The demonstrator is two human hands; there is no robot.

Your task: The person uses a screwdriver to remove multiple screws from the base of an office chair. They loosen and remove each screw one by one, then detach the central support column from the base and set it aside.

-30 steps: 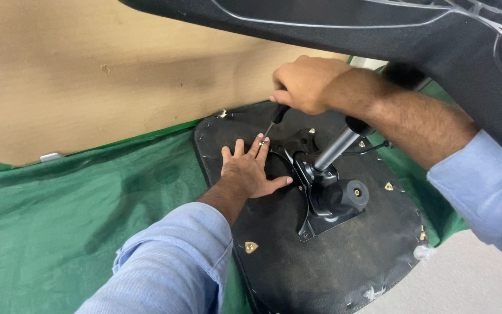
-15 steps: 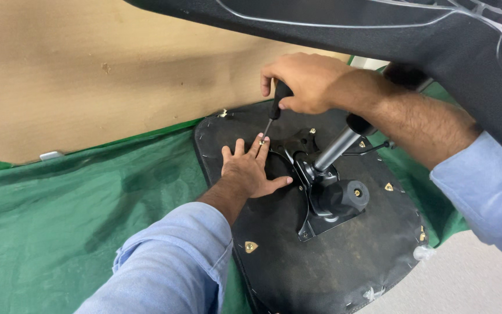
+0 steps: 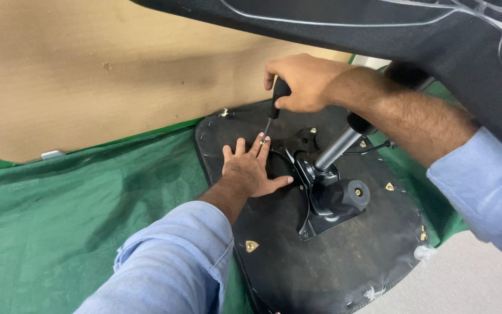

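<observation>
A: What was shown from the head camera?

B: A black seat base (image 3: 332, 261) was seen lying upside down on a green sheet (image 3: 76, 221), against a tan board (image 3: 117, 70). A black metal plate (image 3: 321, 192) with a silver lever (image 3: 335, 148) was set near the seat base's middle.

A: How were the hands placed?

B: The left hand (image 3: 251, 171) was laid flat on the seat base at about nine o'clock from the plate, fingers spread apart, two fingertips touching a brass screw (image 3: 262, 141). The right hand (image 3: 303, 81) was closed around the black handle of a screwdriver (image 3: 274, 107), at eleven o'clock from the plate, with the tip set down on that screw.

A: How far had the work been taken?

B: It was judged to be partway. The plate was already positioned, and screws were seen at its twelve o'clock corner (image 3: 313, 131) and on its knob (image 3: 357, 191). The screw under the tip was judged not fully seated, since it was steadied by fingers. Whether the other plate corners were fastened could not be told. Brass fittings (image 3: 251, 246) around the seat base's edge were left untouched.
</observation>
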